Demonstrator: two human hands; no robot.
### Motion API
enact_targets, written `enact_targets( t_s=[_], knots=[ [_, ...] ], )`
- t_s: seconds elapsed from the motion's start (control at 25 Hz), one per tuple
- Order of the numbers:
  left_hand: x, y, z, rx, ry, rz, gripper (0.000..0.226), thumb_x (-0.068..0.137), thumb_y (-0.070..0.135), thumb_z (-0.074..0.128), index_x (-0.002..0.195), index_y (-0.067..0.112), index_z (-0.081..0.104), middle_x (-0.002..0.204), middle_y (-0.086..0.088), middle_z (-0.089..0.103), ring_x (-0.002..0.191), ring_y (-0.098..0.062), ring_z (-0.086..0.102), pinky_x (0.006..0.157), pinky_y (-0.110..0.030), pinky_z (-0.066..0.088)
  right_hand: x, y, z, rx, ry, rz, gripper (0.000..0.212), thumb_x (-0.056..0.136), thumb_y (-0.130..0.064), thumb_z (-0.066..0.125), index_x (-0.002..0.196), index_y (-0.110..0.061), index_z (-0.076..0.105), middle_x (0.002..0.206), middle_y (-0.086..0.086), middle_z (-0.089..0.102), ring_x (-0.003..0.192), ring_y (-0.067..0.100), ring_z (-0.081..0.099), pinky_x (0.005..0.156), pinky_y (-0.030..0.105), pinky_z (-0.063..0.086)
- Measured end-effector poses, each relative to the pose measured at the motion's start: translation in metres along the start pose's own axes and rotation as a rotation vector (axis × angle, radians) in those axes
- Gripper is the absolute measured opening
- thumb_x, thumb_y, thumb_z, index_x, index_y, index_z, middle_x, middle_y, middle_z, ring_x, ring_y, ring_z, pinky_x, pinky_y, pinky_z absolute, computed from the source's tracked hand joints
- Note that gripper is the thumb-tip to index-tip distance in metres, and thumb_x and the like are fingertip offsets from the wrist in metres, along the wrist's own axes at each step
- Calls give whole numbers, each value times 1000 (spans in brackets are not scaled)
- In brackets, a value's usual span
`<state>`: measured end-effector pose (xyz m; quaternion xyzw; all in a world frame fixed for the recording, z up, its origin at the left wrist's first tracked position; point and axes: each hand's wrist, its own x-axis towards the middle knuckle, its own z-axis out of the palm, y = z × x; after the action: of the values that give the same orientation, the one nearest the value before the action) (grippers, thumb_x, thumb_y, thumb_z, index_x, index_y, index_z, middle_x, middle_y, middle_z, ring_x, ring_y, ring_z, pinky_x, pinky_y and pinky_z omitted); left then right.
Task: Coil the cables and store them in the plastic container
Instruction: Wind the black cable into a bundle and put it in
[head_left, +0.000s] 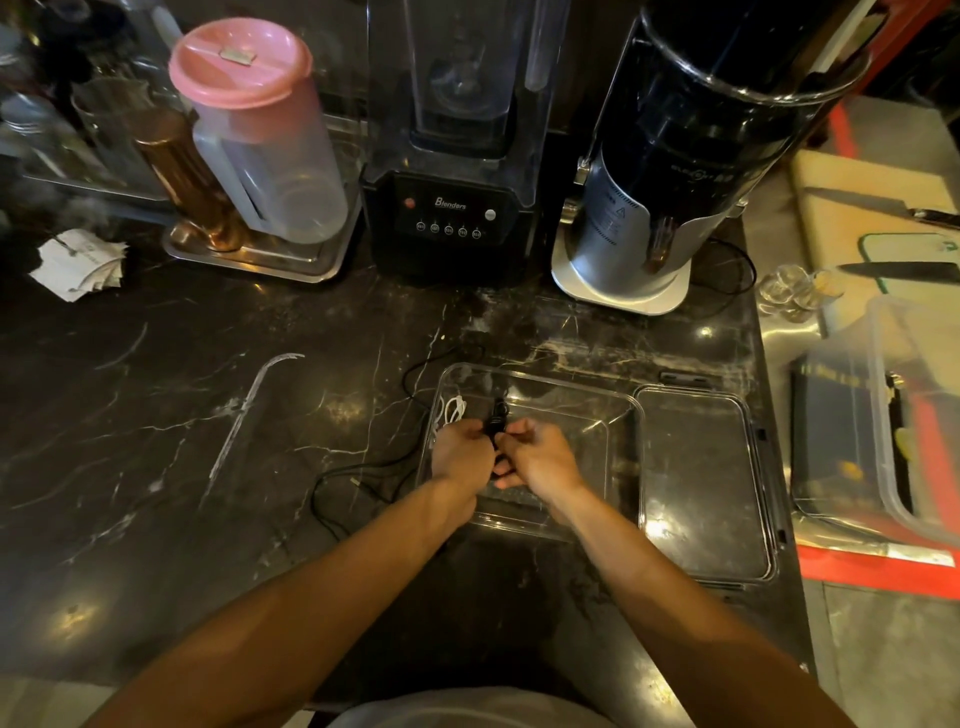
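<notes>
Black cable (363, 470): we see both hands working it over the plastic container (621, 410); part is bunched between them, the rest trails out to the left across the dark marble counter (156, 415), with a loop just beyond the container's far-left corner and a free plug end lying near the left forearm.
Left hand (462, 449): closed around the bunched black cable, above the container's left half.
Right hand (537, 454): fingers curled in, pinching the same bunch from the other side; the two hands almost touch.
White cable (453, 410): we note it already inside the container, at the far-left corner, gathered in small loops; we judge it done.
Container: open, sitting on the counter directly before us; otherwise bare inside, as far as the hands let us see.
Lid (701, 483): lies flat just right of the container, touching or nearly so; we cannot tell which.
Progress: we judge one cable stored, the second mid-coil with a good length loose.
Remaining: finish winding the black cable, lay it beside the white one. No other loose task cables visible to us.
</notes>
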<state>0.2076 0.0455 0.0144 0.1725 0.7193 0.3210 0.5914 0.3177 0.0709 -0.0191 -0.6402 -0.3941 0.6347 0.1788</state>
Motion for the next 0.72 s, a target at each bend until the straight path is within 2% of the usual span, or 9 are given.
enact_targets(
  t_s=[0.08,0.2,0.32,0.44,0.52,0.56,0.6,0.64,0.72],
  knots=[
    [-3,5,1,30,1,0,32,100,-3,42,116,8,67,94,-5,69,77,-8,65,51,-12,50,6,3,4,-7,19,-5,12,104,-7,56,114,0,58,88,16,71,73,24,72,62,33,65],
    [-2,8,0,70,-10,12,30,101,0,43,116,4,68,91,-4,67,74,-5,61,42,-6,44,14,7,8,-7,88,-10,13,104,-8,56,113,0,59,100,23,73,90,36,76,70,43,66],
    [-6,10,-1,92,-49,69,27,101,2,43,116,1,66,91,-4,66,76,-6,61,45,-5,45,16,8,7,8,115,-19,12,104,-5,56,114,0,60,102,21,73,85,30,77,66,36,66],
    [-16,9,-13,161,-125,115,26,102,4,43,112,-1,67,94,-10,67,80,-6,63,54,-9,50,17,12,8,-6,68,-28,14,103,-5,56,117,-2,60,104,18,73,84,27,76,68,37,66],
    [-22,10,-27,173,-186,141,25,102,7,44,107,4,68,105,-16,69,93,-14,66,72,-18,54,18,14,9,-26,54,-37,16,104,-7,55,119,-3,61,104,18,74,79,25,76,67,35,65],
    [-23,12,-35,151,-211,149,23,102,9,46,106,9,69,110,-15,69,101,-19,67,84,-25,56,18,14,10,-34,54,-40,16,105,-8,54,119,-4,61,102,18,74,75,23,74,66,34,65],
    [-25,15,-43,106,-228,146,21,103,11,48,109,12,68,113,-13,69,104,-23,69,90,-31,57,18,13,10,-40,55,-36,16,106,-6,51,119,-5,61,97,16,73,70,21,72,65,34,65],
    [-27,20,-53,42,-241,142,21,103,12,50,115,13,67,113,-10,70,102,-24,72,87,-32,60,16,12,9,-45,58,-24,18,106,-3,49,119,-5,62,92,13,71,67,19,70,64,34,65],
    [-29,29,-77,-72,-230,188,22,102,14,53,119,11,66,110,-8,74,89,-24,76,70,-28,62,13,8,3,-58,68,-3,21,106,1,46,118,-5,62,87,9,67,61,15,68,61,31,64]
  ],
)
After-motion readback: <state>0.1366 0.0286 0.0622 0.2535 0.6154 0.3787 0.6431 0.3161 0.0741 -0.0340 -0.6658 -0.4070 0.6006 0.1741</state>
